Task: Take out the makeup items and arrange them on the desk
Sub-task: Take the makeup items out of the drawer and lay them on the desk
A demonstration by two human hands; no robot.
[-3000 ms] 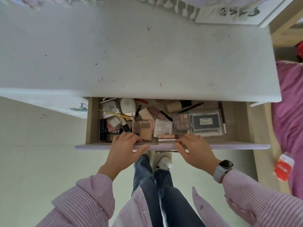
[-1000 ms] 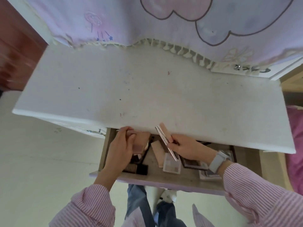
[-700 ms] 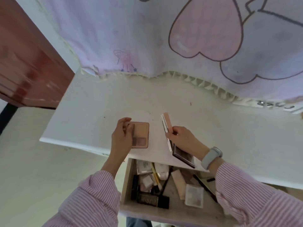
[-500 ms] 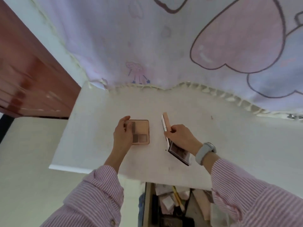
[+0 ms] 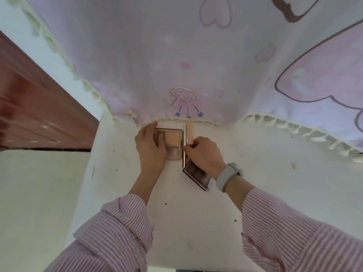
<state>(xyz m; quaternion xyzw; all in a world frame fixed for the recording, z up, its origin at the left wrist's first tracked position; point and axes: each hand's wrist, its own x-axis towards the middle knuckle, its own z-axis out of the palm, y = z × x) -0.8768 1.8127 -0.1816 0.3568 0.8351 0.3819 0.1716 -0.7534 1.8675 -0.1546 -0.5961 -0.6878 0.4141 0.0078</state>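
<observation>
A peach palette (image 5: 172,143) lies flat on the white desk (image 5: 265,183) near its back edge, with my left hand (image 5: 150,148) gripping its left side. My right hand (image 5: 204,154) holds several slim makeup items: a pink tube (image 5: 189,132) and a thin rose-gold stick (image 5: 184,146) point away from me right beside the palette, and a dark eyeshadow palette (image 5: 197,176) sticks out under the palm. The drawer is out of view.
A pink and lilac cloth (image 5: 196,65) with a tasselled hem hangs over the desk's back edge just beyond the items. A red-brown wooden door (image 5: 29,114) stands to the left. The desk's left edge runs close to my left sleeve.
Both hands lifted the makeup items from the drawer and carried them across the desk to its back edge by the cloth. The peach palette now rests on the desk.
</observation>
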